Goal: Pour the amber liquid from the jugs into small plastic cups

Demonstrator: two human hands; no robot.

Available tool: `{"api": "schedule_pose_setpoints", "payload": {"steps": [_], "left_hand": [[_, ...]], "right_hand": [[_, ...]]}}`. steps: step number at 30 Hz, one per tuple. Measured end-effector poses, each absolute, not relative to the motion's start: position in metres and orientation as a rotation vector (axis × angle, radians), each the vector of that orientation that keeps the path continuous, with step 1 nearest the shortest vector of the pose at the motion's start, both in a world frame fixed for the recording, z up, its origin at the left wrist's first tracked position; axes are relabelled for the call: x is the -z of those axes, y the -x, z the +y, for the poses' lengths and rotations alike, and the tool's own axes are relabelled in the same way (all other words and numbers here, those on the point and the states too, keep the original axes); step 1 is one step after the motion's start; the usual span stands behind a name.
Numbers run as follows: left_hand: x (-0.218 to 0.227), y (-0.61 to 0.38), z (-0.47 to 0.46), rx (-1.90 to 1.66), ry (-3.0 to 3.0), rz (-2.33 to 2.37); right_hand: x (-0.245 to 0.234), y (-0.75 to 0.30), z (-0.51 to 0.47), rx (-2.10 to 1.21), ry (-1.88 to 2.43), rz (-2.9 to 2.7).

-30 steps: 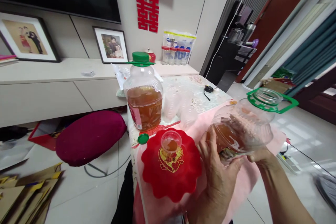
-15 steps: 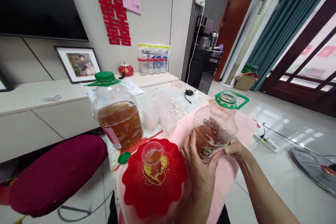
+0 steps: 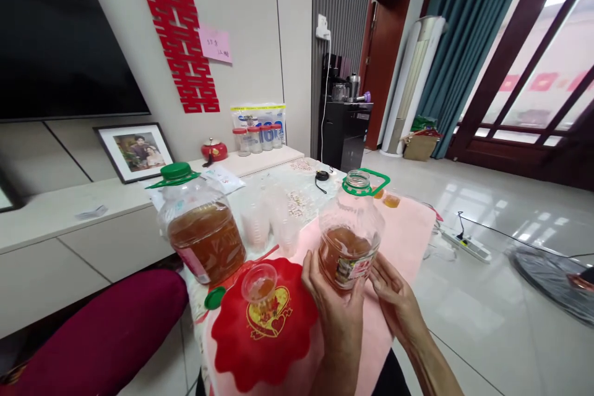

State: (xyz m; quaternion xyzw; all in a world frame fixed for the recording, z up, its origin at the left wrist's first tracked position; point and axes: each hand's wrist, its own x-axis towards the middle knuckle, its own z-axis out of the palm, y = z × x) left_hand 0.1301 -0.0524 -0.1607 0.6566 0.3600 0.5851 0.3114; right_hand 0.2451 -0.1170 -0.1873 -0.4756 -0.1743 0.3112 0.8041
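Observation:
Between my hands stands a clear plastic jug (image 3: 351,241), uncapped, with a green handle ring round its neck and brown liquid in its lower part. My left hand (image 3: 336,306) is wrapped round its near left side, and my right hand (image 3: 394,294) presses against its right side. Left of my hands, a clear plastic cup (image 3: 260,288) with a little brown liquid rests on a red scalloped plate (image 3: 232,346) with a gold heart design. A loose green cap (image 3: 215,298) lies by the plate's left edge.
A second jug (image 3: 204,235), green-capped and fuller, stands at the left. Behind the plate are stacks of clear cups (image 3: 271,216). Small cups of amber liquid (image 3: 391,200) sit on the pink cloth (image 3: 408,223) behind my jug. A black tape measure (image 3: 322,176) lies farther back.
The jug has gone from tilted to about upright, its label turning more into view. Both hands moved with it and still hold it. The camera view has shifted too.

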Motion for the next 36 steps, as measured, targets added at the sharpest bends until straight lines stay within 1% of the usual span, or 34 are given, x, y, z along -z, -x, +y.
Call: {"api": "schedule_pose_setpoints", "payload": {"steps": [5,11,15,21,29,36], "left_hand": [[0.138,-0.095,-0.058,-1.513,-1.812,1.009],[0.122,-0.022,-0.024,-1.336,-1.811,1.256],[0.127,0.008,0.000,-1.216,-1.704,1.337],[0.142,0.009,0.018,-1.096,-1.512,1.282],[0.163,0.005,0.038,-1.060,-1.386,1.197],[0.161,0.006,0.040,-1.060,-1.325,1.167]], "right_hand": [[0.190,-0.243,-0.120,-0.658,1.053,-0.264],[0.190,-0.240,-0.119,-0.656,1.069,-0.234],[0.190,-0.239,-0.120,-0.648,1.051,-0.239],[0.192,-0.240,-0.122,-0.629,1.019,-0.236],[0.195,-0.240,-0.122,-0.594,0.983,-0.216],[0.190,-0.235,-0.132,-0.602,0.967,-0.174]]}}
